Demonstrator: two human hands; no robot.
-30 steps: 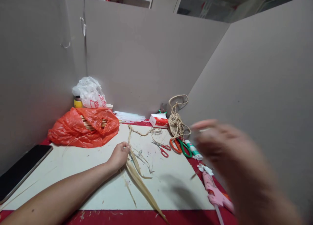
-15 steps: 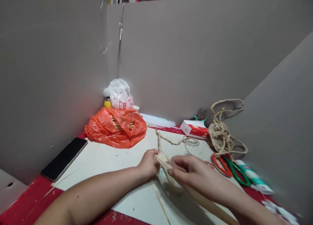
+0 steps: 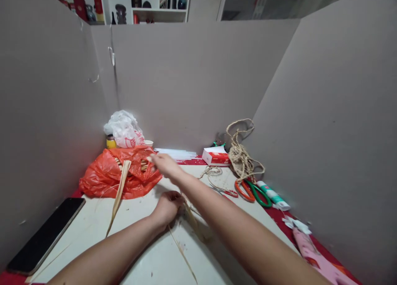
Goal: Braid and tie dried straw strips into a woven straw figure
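My left hand is closed low over the white board, pinching dry plant-fibre strips that trail toward me on its right side. The fibre work inside its fingers is mostly hidden. Stretched across above it, my right hand is beside the right edge of the red plastic bag, with thumb and fingers extended and no strip visible in them. A wide pale dry strip stands apart from both hands, its upper end in front of the bag. One thin strand runs from below my left hand.
A phone lies at left. Along the back are a white plastic bag, pale sticks and a red-white box. To the right are coiled braided rope, orange and green handles, and a white-teal tube.
My right hand has moved from beside my left hand, leftward and forward to the red bag. A wide strip now appears in front of the bag. The view has turned right and up.
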